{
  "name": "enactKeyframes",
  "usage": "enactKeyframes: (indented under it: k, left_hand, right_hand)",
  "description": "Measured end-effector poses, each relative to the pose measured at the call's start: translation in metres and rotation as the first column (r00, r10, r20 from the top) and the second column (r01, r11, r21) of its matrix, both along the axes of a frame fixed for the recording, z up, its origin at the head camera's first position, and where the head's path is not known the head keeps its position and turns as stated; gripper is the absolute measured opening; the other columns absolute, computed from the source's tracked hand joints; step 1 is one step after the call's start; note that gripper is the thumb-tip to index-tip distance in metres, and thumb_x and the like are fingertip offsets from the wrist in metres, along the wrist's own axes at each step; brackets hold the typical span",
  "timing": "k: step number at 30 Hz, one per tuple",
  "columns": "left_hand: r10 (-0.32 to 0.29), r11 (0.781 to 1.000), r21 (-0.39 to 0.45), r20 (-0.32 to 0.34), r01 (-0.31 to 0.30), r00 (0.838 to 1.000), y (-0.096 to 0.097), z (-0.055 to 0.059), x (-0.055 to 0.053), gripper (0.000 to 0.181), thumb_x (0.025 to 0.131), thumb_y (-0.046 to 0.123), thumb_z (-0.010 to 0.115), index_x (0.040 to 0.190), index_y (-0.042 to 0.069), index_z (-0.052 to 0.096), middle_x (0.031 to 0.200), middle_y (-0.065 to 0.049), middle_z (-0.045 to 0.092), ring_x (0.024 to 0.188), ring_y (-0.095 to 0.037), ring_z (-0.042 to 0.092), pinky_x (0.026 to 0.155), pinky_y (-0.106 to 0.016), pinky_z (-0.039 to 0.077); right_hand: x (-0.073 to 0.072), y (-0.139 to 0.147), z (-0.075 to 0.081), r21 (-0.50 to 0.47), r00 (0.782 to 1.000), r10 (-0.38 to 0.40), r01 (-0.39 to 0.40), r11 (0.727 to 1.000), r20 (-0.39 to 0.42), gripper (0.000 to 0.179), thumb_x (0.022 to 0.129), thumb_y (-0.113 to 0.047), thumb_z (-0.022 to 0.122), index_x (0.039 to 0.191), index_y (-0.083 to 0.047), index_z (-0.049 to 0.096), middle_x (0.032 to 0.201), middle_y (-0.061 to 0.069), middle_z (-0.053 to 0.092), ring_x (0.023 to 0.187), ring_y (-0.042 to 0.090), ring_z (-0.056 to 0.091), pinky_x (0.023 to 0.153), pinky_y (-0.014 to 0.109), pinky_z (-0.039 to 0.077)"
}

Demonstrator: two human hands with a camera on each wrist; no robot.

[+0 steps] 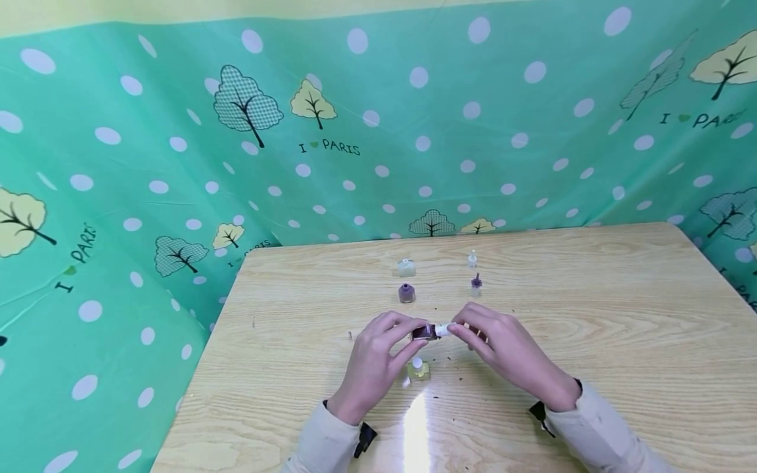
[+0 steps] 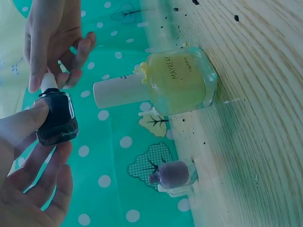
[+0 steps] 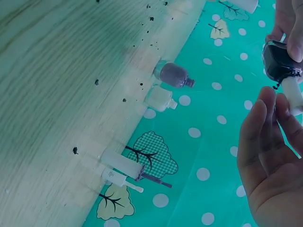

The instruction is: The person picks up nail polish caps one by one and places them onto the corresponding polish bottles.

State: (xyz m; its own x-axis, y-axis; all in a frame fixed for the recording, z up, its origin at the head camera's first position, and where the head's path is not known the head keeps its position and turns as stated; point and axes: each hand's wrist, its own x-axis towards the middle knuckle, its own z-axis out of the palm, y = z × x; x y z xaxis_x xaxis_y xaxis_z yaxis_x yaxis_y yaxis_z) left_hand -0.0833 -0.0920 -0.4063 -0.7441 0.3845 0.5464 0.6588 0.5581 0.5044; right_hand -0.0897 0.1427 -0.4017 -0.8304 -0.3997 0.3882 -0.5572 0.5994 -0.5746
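My left hand (image 1: 371, 358) pinches a small nail polish bottle (image 2: 57, 118) with dark polish between thumb and fingers, its neck pointing right in the head view. The thumb and fingertips of my right hand (image 1: 503, 341) pinch the bottle's white cap (image 3: 292, 93), which sits at the bottle's neck. Dark flaky bits cling around the joint of cap and bottle in the right wrist view. Just below the held bottle, a capped bottle of yellow nail polish (image 2: 177, 81) stands upright on the table, with yellow crumbs round its neck.
Beyond my hands stand two uncapped bottles, one purple (image 1: 406, 293) and one whitish (image 1: 406, 268). To their right, a cap with a purple brush (image 1: 476, 285) and a white cap with its brush (image 1: 472, 260) stand brush-up. Dark flecks dot the wooden table (image 1: 284, 394); a green polka-dot cloth (image 1: 355, 98) hangs behind.
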Motion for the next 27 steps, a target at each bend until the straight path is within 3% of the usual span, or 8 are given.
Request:
enactKeyframes:
  k: [3, 7, 12, 20, 27]
  left_hand:
    - [-0.003, 1.0, -0.004, 0.001, 0.003, 1.0, 0.0002, -0.0001, -0.0003, 0.023, 0.091, 0.024, 0.072, 0.112, 0.016, 0.074, 0.101, 0.008, 0.069, 0.095, -0.007, 0.064, 0.082, -0.02, 0.053]
    - [0.006, 1.0, -0.015, -0.006, -0.006, 1.0, -0.0013, -0.0008, -0.0013, 0.023, 0.09, 0.023, 0.073, 0.112, 0.017, 0.074, 0.101, 0.008, 0.069, 0.095, -0.007, 0.064, 0.081, -0.021, 0.053]
    - [0.019, 0.999, -0.026, -0.018, -0.019, 1.0, -0.0036, -0.0016, -0.0023, 0.024, 0.089, 0.022, 0.074, 0.112, 0.017, 0.074, 0.1, 0.007, 0.07, 0.094, -0.008, 0.064, 0.08, -0.022, 0.053]
    - [0.009, 1.0, -0.024, -0.01, -0.009, 1.0, -0.0031, -0.0024, -0.0024, 0.024, 0.089, 0.023, 0.074, 0.112, 0.017, 0.074, 0.101, 0.008, 0.07, 0.095, -0.007, 0.065, 0.082, -0.022, 0.054]
    - [0.003, 1.0, -0.024, -0.021, -0.003, 1.0, -0.0008, -0.0031, -0.0019, 0.024, 0.088, 0.021, 0.076, 0.11, 0.015, 0.074, 0.099, 0.007, 0.07, 0.093, -0.007, 0.065, 0.083, -0.021, 0.054]
  right_hand:
    - [0.0002, -0.0001, -0.0003, 0.002, 1.0, -0.014, 0.014, 1.0, 0.022, 0.01, 0.099, -0.025, 0.061, 0.092, -0.026, 0.069, 0.083, -0.018, 0.057, 0.062, -0.004, 0.048, 0.054, 0.018, 0.045]
    - [0.0008, 0.001, 0.0007, -0.017, 0.999, 0.005, -0.004, 1.0, 0.034, 0.011, 0.095, -0.026, 0.068, 0.104, -0.02, 0.069, 0.092, -0.014, 0.064, 0.068, -0.005, 0.054, 0.058, 0.018, 0.05]
    - [0.0006, 0.0032, 0.0021, -0.033, 0.997, 0.07, -0.071, 0.997, -0.042, 0.03, 0.087, -0.017, 0.076, 0.116, -0.017, 0.067, 0.103, -0.01, 0.066, 0.073, -0.004, 0.057, 0.058, 0.017, 0.051]
    - [-0.0017, 0.0031, -0.0003, -0.042, 0.983, 0.109, -0.116, 0.992, -0.146, 0.029, 0.083, -0.001, 0.076, 0.108, -0.015, 0.07, 0.104, -0.005, 0.068, 0.075, 0.0, 0.062, 0.061, 0.015, 0.052]
    - [-0.0003, 0.0019, -0.0008, -0.007, 0.99, 0.058, -0.06, 0.998, -0.131, 0.016, 0.089, -0.01, 0.073, 0.102, -0.016, 0.071, 0.092, -0.011, 0.066, 0.072, -0.003, 0.058, 0.058, 0.015, 0.05]
